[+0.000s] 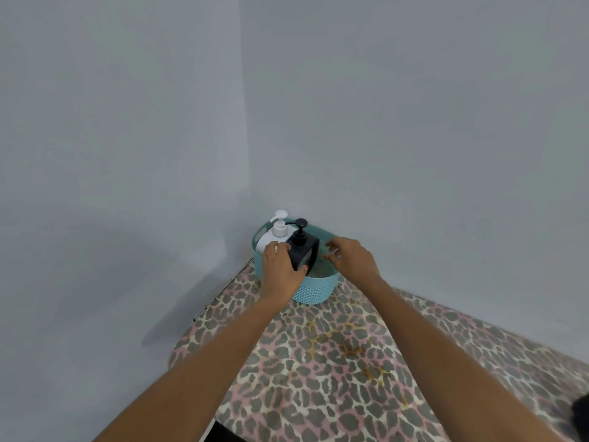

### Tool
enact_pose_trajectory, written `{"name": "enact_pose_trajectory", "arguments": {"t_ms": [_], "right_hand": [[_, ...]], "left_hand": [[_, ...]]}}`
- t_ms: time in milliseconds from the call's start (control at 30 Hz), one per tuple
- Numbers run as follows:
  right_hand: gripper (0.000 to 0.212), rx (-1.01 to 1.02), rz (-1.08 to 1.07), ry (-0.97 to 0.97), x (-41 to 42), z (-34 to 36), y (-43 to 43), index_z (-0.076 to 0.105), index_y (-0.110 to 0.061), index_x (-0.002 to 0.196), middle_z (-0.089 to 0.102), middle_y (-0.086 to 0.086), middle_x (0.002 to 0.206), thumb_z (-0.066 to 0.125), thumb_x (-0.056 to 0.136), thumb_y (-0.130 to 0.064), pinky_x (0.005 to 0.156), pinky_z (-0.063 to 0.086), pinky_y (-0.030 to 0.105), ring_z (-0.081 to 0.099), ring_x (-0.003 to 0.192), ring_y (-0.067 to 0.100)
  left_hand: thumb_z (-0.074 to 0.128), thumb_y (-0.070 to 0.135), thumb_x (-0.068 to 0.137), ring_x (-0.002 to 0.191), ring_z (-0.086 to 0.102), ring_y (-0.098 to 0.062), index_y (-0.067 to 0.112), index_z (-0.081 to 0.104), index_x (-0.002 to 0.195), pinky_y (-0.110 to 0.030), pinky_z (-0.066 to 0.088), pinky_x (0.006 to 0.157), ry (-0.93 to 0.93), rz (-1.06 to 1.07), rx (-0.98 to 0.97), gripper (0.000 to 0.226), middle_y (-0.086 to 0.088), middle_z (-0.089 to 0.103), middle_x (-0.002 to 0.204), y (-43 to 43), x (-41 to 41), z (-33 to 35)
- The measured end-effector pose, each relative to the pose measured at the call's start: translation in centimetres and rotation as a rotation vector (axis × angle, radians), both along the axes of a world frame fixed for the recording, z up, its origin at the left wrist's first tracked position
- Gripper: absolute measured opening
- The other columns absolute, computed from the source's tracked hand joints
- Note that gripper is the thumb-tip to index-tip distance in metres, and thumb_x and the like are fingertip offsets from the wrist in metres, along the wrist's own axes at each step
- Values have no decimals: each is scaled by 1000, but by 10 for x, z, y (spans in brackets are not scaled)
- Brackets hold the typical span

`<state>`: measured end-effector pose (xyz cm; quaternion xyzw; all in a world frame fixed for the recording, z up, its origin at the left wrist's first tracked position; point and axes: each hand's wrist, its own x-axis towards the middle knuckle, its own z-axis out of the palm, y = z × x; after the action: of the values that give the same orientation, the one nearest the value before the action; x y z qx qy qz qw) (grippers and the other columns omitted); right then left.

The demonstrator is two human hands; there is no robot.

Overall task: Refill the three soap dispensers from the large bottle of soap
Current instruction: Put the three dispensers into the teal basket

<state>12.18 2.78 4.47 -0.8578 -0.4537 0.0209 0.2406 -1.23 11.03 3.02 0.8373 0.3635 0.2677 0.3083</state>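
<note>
Gripping the black square dispenser [303,252], left hand [280,271] has thumb and fingers wrapped round its body, hiding the lower half. It sits in a teal basket [314,290] at the table's 12 o'clock corner, white pump bottle [276,234] at its 10 o'clock. Right hand [352,258], fingers loosely curled, hovers over the rim at 3 o'clock; contact unclear. Leopard-print cloth [334,362] in front lies open.
</note>
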Motion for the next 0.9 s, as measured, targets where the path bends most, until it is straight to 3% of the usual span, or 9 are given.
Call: {"name": "enact_pose_trajectory", "arguments": {"t_ms": [267, 433, 900], "right_hand": [[22, 147, -51, -16, -20, 11, -79, 61, -15, 110, 66, -1, 103, 57, 90, -24, 78, 46, 29, 60, 96, 13], [21, 176, -131, -12, -21, 9, -141, 62, -15, 107, 67, -2, 100, 58, 89, -25, 73, 44, 27, 61, 94, 13], [20, 319, -407, -48, -5, -16, -340, 65, -9, 102, 68, 3, 96, 62, 87, -22, 72, 44, 21, 60, 85, 12]], "left_hand": [[65, 15, 83, 120, 42, -21, 3, 45, 124, -20, 29, 97, -102, -170, -33, 47, -12, 45, 129, -63, 2, 16], [63, 17, 85, 122, 41, -18, 8, 44, 127, -7, 22, 84, -121, -317, -49, 47, -9, 44, 132, -110, 13, 14], [68, 22, 81, 125, 43, -17, 13, 41, 130, -19, 31, 93, -38, -689, -139, 56, -4, 45, 135, -263, 71, -14]]}}
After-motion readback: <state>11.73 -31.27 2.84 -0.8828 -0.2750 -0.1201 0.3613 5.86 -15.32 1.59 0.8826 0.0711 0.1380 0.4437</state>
